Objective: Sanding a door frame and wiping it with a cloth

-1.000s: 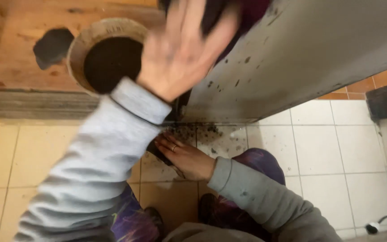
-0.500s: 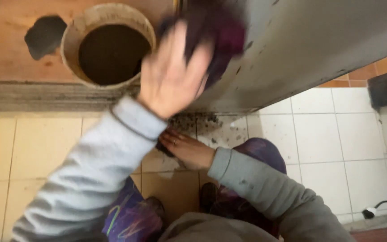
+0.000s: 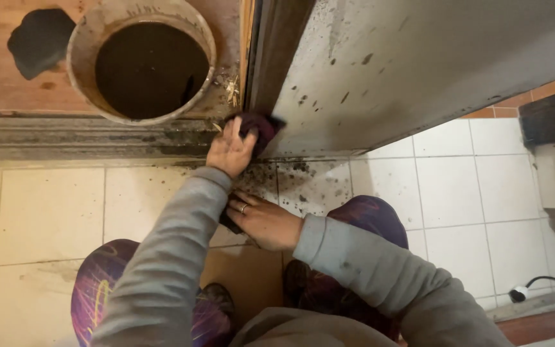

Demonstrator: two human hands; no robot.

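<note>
A big grey door [image 3: 419,71] fills the top right, and its face is dotted with dark specks. Pale floor tiles [image 3: 46,212] are spread under it, and black dirt [image 3: 290,177] is scattered on the tiles just below the door's bottom edge. At the top left a brown wooden floor [image 3: 14,90] is seen past a grey stone step [image 3: 65,135]. A round bucket [image 3: 142,58] full of dark water stands on that wood, just beside the door's edge. Two grey sleeves [image 3: 162,270] are stretched out from the bottom, over knees in purple patterned trousers [image 3: 374,215]. A dark purple rag [image 3: 258,125] is pressed against the bottom corner of the door, near the bucket. The rag is gripped by the left hand [image 3: 229,151], with the fingers spread over it. The right hand [image 3: 264,222] is laid flat and open on the tiles, over a small dark thing that cannot be made out. A ring [image 3: 243,208] is worn on one finger of that hand. A black cable with a white plug [image 3: 518,294] lies at the bottom right.
</note>
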